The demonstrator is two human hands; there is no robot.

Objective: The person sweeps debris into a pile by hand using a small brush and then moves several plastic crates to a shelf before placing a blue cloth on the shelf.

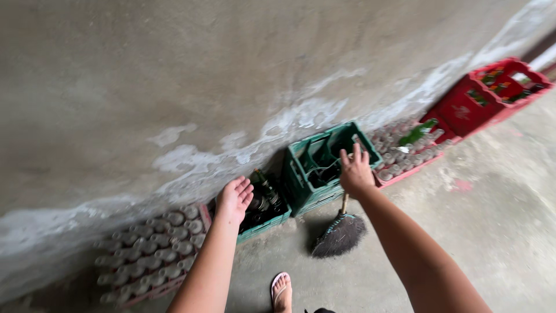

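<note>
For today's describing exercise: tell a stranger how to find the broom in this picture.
Start at the grey wall and its row of bottle crates. Find the tall green crate under the right hand. The broom leans before it on the floor: the only dark bristly fan, not a crate.

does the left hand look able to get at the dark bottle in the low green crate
Probably yes. The left hand hovers open right beside the dark bottle, whose neck sticks up from the low green crate, and nothing lies between them.

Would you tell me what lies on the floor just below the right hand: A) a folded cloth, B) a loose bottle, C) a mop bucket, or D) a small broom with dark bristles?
D: a small broom lies on the concrete beneath the right hand, beside the stacked green crate.
</note>
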